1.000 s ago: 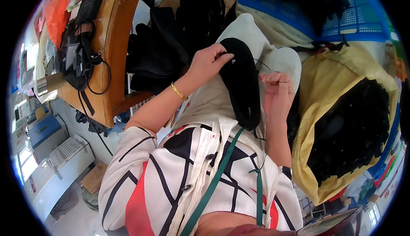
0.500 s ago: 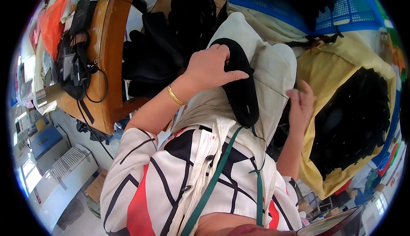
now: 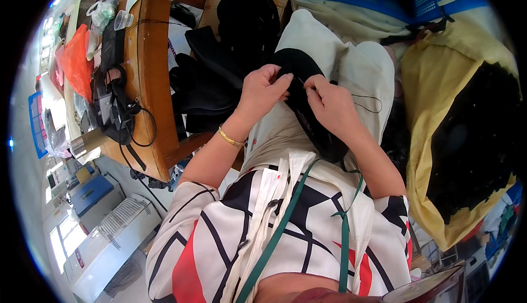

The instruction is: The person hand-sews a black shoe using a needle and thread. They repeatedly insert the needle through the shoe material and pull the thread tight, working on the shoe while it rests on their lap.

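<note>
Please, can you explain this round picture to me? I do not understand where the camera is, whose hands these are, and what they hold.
The camera sits on a person's head and looks down, so the round, bent edges come from its wide lens. The two bare hands belong to that person, seated. The left hand, with a gold bracelet on its wrist, and the right hand both grip a black shoe-shaped piece resting on the lap, over cream trousers. A thin thread loops beside the right hand. To the left is a wooden table with black cables; to the right, a yellow sack full of black pieces.
</note>
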Tool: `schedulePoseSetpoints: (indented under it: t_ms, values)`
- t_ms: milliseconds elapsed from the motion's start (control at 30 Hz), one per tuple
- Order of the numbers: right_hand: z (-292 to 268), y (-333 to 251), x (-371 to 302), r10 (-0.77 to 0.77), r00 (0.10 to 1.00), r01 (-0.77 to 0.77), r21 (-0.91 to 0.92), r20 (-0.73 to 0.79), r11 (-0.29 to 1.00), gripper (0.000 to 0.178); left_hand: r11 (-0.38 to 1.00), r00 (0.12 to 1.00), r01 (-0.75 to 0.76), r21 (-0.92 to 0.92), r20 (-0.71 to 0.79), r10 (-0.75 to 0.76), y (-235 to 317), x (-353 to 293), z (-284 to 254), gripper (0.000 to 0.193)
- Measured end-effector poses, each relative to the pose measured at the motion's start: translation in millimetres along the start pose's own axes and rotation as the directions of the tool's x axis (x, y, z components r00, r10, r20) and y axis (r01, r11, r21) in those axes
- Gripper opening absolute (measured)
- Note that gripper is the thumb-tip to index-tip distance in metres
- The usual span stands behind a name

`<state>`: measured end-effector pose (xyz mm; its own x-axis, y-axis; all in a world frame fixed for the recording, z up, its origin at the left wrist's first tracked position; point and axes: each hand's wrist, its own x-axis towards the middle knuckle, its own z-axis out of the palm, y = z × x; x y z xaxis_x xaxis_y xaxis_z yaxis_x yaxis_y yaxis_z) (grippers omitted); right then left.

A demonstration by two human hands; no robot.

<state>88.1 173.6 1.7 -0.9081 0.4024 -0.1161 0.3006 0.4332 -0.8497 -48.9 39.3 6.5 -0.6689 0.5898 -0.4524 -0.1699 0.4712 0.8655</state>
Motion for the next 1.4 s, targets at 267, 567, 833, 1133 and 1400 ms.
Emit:
schedulePoseSetpoints:
  t_ms: [267,567,833,1133,1400]
  values:
    - [-4,1,2,-0.036,0.999,0.038,-0.06,0.021,0.997,0.012,0.999,1.0,-0.008,0.037,0.009,0.008,0,4,3,0.025]
    - [6,3,3,-0.075,0.997,0.079,-0.202,0.027,0.976,0.009,0.999,0.999,0.04,-0.022,0.005,-0.04,4,8,2,0.019]
    - [26,17,0,-0.187,0.981,0.163,-0.33,-0.043,0.93,0.01,0.986,0.989,0.129,-0.106,0.085,-0.121,15,16,-2,0.015]
    - [6,9,3,-0.135,0.989,0.148,-0.305,0.066,0.941,0.01,0.986,0.984,0.144,-0.079,0.121,-0.134,15,20,-3,0.012]
    - [17,12,0,-0.164,0.986,0.154,-0.26,-0.019,0.953,0.012,0.968,0.943,0.251,-0.014,0.228,-0.241,17,27,-9,0.013]
